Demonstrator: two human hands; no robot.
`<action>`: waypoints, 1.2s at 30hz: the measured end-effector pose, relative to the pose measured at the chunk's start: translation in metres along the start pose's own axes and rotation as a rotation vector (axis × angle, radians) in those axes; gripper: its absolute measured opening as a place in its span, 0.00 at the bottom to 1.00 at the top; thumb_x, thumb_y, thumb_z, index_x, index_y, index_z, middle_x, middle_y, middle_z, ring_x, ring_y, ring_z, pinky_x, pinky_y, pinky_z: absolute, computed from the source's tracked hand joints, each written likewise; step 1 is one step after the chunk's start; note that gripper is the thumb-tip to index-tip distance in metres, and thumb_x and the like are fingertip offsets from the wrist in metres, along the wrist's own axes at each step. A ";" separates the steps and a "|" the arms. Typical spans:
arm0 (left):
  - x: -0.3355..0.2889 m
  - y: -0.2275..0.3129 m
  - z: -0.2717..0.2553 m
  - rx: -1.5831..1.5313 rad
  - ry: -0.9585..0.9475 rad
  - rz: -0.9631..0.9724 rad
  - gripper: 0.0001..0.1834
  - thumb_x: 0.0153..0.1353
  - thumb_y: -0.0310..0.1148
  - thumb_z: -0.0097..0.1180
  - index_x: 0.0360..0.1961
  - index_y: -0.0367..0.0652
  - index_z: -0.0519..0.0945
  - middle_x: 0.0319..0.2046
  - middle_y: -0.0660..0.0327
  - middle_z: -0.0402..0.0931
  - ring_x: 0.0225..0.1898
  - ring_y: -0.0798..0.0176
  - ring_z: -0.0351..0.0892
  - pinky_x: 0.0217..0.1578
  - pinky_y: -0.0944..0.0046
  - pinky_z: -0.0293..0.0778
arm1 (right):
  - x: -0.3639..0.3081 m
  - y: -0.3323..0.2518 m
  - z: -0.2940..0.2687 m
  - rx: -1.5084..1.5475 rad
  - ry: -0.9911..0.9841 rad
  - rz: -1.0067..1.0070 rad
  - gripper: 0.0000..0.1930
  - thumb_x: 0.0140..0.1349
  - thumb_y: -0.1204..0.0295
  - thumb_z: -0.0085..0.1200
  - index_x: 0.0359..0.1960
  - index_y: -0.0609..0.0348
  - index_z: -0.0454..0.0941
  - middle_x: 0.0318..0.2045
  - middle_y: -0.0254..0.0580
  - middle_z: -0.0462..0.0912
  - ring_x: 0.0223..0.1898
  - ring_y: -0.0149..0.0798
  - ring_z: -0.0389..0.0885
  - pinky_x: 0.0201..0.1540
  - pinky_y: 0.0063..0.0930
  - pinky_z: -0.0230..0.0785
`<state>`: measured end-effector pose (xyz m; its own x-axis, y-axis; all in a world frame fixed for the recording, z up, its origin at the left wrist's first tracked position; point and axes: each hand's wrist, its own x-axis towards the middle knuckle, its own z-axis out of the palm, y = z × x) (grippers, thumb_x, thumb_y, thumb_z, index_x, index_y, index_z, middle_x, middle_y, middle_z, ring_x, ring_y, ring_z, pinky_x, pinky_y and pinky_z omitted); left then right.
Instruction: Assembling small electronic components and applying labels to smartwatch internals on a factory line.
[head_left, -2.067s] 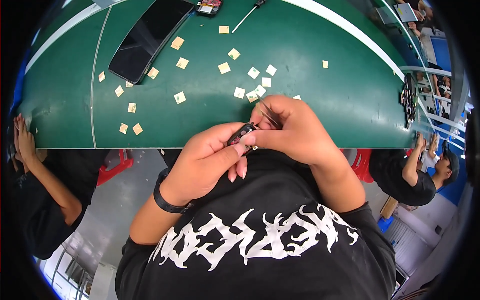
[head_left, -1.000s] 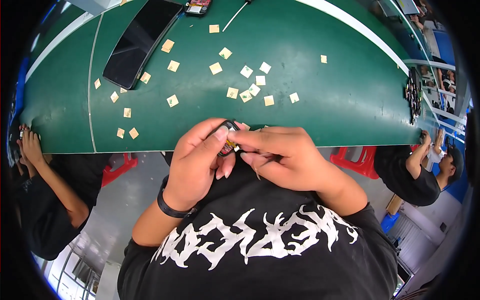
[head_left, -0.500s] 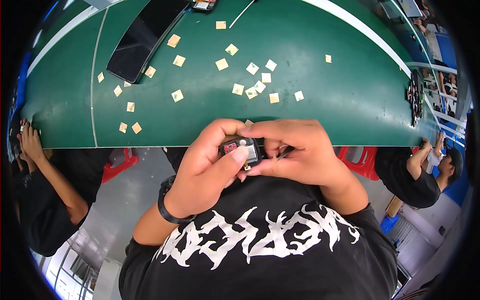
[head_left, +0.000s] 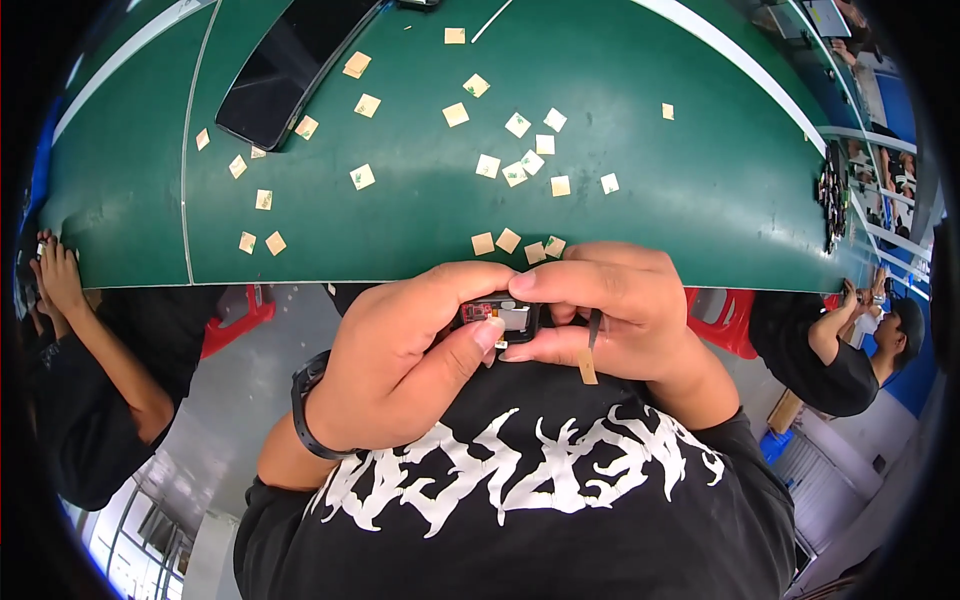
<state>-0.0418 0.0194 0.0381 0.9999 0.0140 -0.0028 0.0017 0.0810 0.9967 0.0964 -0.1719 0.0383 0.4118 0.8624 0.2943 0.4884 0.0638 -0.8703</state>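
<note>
A small black electronic device [head_left: 518, 318], its inside exposed, is held between my two hands just off the table's near edge. A red circuit board and a silvery block show in it. My left hand [head_left: 410, 350] is closed round its left side, the thumb pressing on the inside. The fingertips of my right hand [head_left: 610, 310] pinch its right side. Tucked in the right fingers is a thin dark tool [head_left: 595, 325], perhaps tweezers, mostly hidden. A tan tab [head_left: 587, 368] hangs at its lower end.
Several small tan squares [head_left: 483, 243] lie scattered over the green table [head_left: 700, 200]. A big black phone-like slab [head_left: 285, 80] and a thin white stick [head_left: 490, 20] lie farther back. People sit at both sides, near red stools [head_left: 240, 318].
The device has shifted slightly right and is turned more level. The dark tool in my right hand now points down, with the tan tab showing. Several squares near my hands have come into view.
</note>
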 end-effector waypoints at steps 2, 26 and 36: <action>-0.001 0.006 -0.002 -0.039 -0.023 -0.066 0.19 0.68 0.21 0.52 0.60 0.32 0.75 0.31 0.58 0.81 0.28 0.67 0.80 0.31 0.68 0.74 | 0.001 -0.006 0.001 0.030 0.012 0.056 0.30 0.43 0.70 0.81 0.53 0.55 0.85 0.20 0.32 0.74 0.20 0.29 0.72 0.21 0.24 0.62; -0.023 -0.019 -0.075 0.248 0.828 -0.132 0.12 0.75 0.28 0.54 0.56 0.38 0.74 0.32 0.66 0.78 0.27 0.79 0.70 0.26 0.78 0.65 | -0.036 0.010 -0.049 -0.173 0.236 0.425 0.14 0.66 0.79 0.61 0.54 0.61 0.83 0.34 0.39 0.81 0.26 0.26 0.75 0.28 0.22 0.69; -0.057 -0.013 -0.216 1.485 1.175 -0.467 0.26 0.70 0.46 0.62 0.60 0.36 0.80 0.39 0.54 0.80 0.38 0.60 0.77 0.40 0.61 0.73 | -0.086 0.042 -0.115 0.045 0.803 0.562 0.19 0.81 0.65 0.39 0.54 0.67 0.80 0.51 0.45 0.82 0.50 0.33 0.77 0.56 0.29 0.69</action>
<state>-0.1017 0.2329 0.0079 0.4134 0.8454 0.3382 0.8582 -0.4859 0.1655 0.1694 -0.3013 0.0220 0.9844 0.1761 -0.0011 0.0379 -0.2183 -0.9751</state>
